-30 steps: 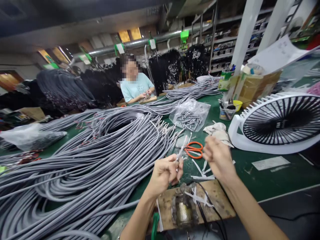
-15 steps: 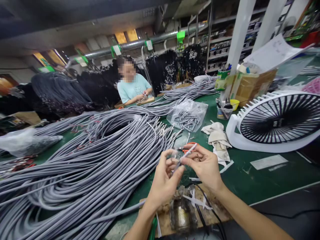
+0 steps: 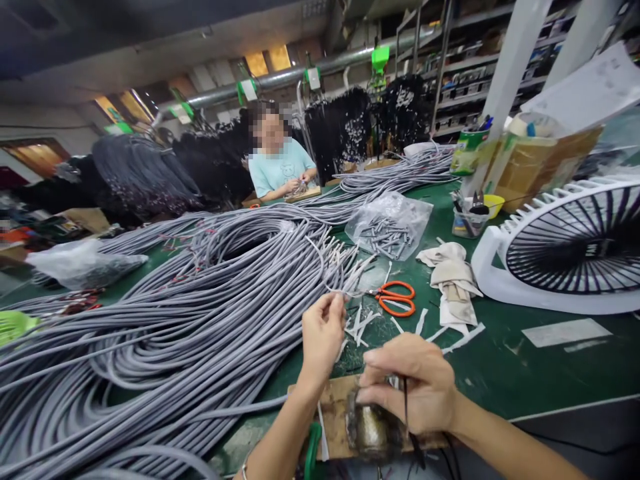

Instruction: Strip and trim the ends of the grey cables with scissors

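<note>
My left hand [image 3: 323, 328] is closed, its thumb and fingers pinched at a thin grey cable [image 3: 317, 252] that curves out of the big bundle. Lower and to the right, my right hand [image 3: 411, 381] has its fingers drawn together over a brassy metal cylinder [image 3: 374, 433] on a wooden board [image 3: 334, 407]. A thin dark strip shows at its palm, and what the fingertips hold is hidden. Orange-handled scissors [image 3: 396, 298] lie just beyond the hands, near white strip scraps [image 3: 361, 327].
Grey cable bundles [image 3: 200, 327] cover the left of the green table. A clear bag of short grey pieces [image 3: 389, 227], a crumpled cloth [image 3: 453, 277] and a white fan [image 3: 565, 247] stand to the right. Across the table sits a person [image 3: 283, 167] with both hands together.
My hands have parted: the left stays near the cable ends, while the right has come down and back over the metal cylinder. The scissors now show fully. The view has shifted slightly left.
</note>
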`<state>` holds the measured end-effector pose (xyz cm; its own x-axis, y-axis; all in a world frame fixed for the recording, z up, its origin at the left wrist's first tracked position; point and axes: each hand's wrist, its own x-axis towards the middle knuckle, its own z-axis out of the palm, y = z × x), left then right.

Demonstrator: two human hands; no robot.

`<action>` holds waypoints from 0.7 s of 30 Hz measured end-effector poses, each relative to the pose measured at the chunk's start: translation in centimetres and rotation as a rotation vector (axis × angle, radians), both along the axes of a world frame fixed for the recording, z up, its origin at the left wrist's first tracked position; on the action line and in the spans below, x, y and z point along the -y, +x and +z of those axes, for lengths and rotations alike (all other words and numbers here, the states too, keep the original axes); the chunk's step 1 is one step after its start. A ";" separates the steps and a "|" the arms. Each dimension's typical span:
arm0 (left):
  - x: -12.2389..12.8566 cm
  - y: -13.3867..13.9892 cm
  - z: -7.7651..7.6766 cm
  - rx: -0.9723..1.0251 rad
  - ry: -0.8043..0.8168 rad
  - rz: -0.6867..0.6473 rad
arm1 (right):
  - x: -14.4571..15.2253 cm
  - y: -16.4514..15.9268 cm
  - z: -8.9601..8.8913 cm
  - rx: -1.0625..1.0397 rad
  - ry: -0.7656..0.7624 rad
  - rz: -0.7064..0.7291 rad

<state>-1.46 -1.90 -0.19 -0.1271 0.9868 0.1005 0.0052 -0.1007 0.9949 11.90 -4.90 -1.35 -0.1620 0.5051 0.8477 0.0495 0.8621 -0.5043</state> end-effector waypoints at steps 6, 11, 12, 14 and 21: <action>0.8 0.5 0.1 -0.009 0.098 -0.033 | -0.1 -0.2 -0.6 -0.080 -0.215 -0.516; 1.5 0.8 0.3 -0.014 0.128 -0.095 | -1.0 -0.3 0.0 -0.042 -0.380 -0.448; 1.5 0.7 0.3 0.001 0.113 -0.118 | -1.2 -0.3 0.0 -0.013 -0.368 -0.441; 1.6 0.7 0.2 0.047 0.067 -0.158 | -1.5 -0.1 0.1 0.045 -0.328 -0.421; 2.1 0.6 0.8 0.103 -0.064 -0.252 | -1.9 0.5 0.1 -0.067 -0.385 -0.473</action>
<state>-0.88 -3.98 0.64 0.1164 0.9925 0.0364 -0.1139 -0.0230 0.9932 12.36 -3.02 -1.27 0.2016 0.7813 0.5907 0.3395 0.5099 -0.7904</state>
